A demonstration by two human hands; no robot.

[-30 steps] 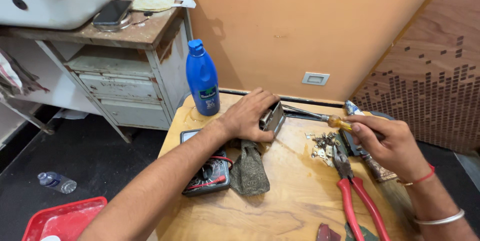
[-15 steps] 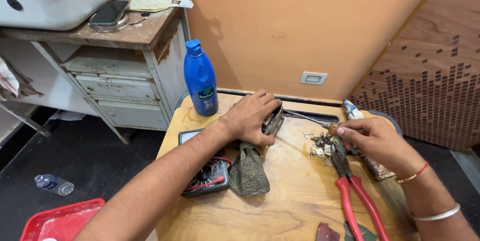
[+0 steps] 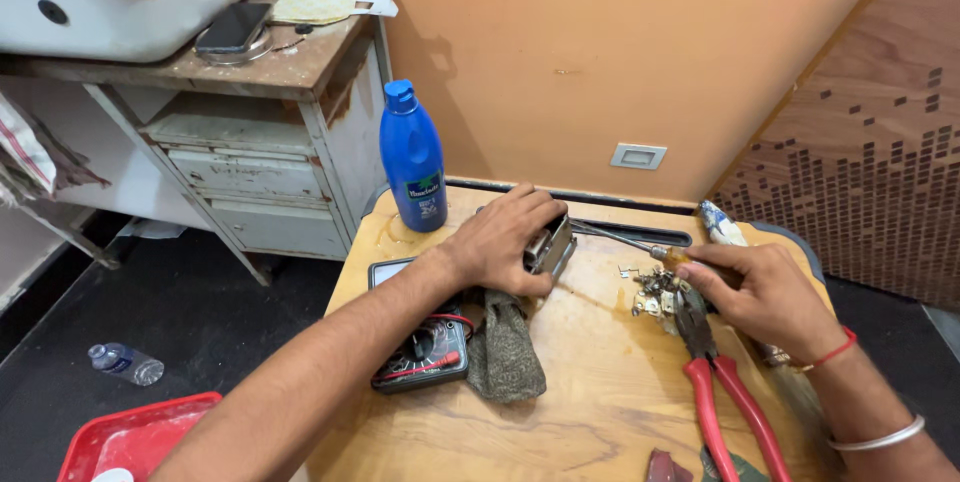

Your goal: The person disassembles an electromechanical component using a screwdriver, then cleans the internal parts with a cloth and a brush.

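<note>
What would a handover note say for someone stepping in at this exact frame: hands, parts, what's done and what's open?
Left hand: clamped over a small metal part on the wooden table, holding it down.
Right hand: gripping a screwdriver with its shaft pointed at the part.
Nearby: loose small pieces beside red-handled pliers; multimeter and grey cloth under the left forearm; blue bottle at the table's back edge.
Done: some pieces lie loose.
Open: the part is under the tool; whether the tip touches it cannot be seen.
</note>
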